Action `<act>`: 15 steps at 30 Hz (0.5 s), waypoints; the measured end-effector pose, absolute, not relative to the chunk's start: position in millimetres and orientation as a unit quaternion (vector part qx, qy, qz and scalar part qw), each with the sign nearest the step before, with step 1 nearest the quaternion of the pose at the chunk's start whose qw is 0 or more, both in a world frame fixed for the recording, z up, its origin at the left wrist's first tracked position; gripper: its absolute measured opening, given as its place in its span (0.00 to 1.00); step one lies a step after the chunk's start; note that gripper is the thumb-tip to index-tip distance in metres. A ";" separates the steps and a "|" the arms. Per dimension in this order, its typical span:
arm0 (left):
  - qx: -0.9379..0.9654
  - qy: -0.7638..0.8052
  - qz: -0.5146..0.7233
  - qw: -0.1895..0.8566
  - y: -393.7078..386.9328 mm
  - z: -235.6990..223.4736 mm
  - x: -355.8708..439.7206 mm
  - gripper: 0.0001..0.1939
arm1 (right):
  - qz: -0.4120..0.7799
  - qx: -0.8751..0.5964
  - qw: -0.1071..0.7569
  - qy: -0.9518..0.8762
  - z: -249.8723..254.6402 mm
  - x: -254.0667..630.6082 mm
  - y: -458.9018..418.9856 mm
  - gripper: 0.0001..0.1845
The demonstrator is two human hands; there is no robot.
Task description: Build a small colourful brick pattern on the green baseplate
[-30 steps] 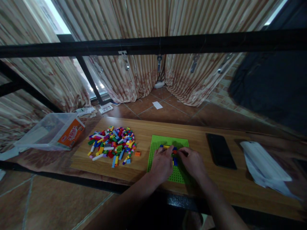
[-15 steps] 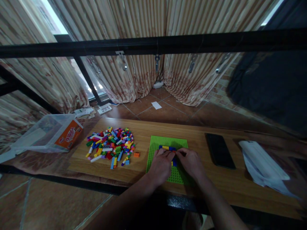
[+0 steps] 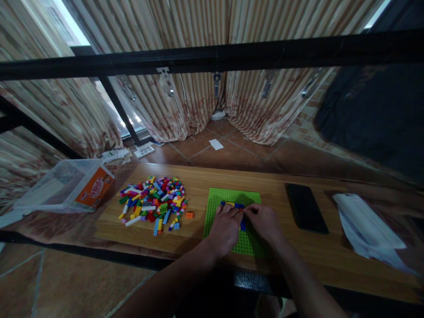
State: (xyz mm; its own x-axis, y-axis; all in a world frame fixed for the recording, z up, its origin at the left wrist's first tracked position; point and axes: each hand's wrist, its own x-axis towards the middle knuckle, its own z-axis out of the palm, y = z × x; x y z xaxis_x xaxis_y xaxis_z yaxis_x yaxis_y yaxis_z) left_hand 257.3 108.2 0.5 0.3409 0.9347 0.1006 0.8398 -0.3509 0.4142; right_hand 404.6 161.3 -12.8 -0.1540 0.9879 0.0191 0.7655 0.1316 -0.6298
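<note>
A green studded baseplate (image 3: 213, 201) lies on the wooden board, carrying blue and yellow building bricks (image 3: 233, 205) partly covered by my hands. My left hand (image 3: 227, 227) reaches over these bricks with bent fingers held together, its fingertips meeting those of my right. From the right side, my right hand (image 3: 265, 221) pinches with thumb and forefinger at the same spot. A speck of orange-red shows between the fingertips; its shape is too small and covered to tell. More blue and yellow shows below, between the hands.
A heap of mixed bricks (image 3: 152, 198) lies on the left of the board, with an orange brick (image 3: 189, 215) beside it. Farther left stands a clear plastic box (image 3: 59, 190). Right of the baseplate lie a black phone (image 3: 306, 207) and a white packet (image 3: 369, 221). A dark rail (image 3: 212, 59) crosses behind.
The view has shifted slightly. Both hands stay at the same place on the bricks, with hardly any movement of the fingers.
</note>
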 end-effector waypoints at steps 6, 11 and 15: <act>0.809 0.544 0.156 0.157 111.4 4.0 254.5 0.13 | 0.249 -0.609 0.209 -0.724 -16.0 404.7 165.2 0.14; 0.802 0.550 0.177 0.152 105.0 4.6 253.1 0.17 | 0.250 -0.598 0.217 -0.730 -13.5 409.0 161.3 0.14; 0.790 0.567 0.198 0.126 102.1 5.1 247.4 0.17 | 0.240 -0.601 0.250 -0.720 -14.3 412.1 159.5 0.14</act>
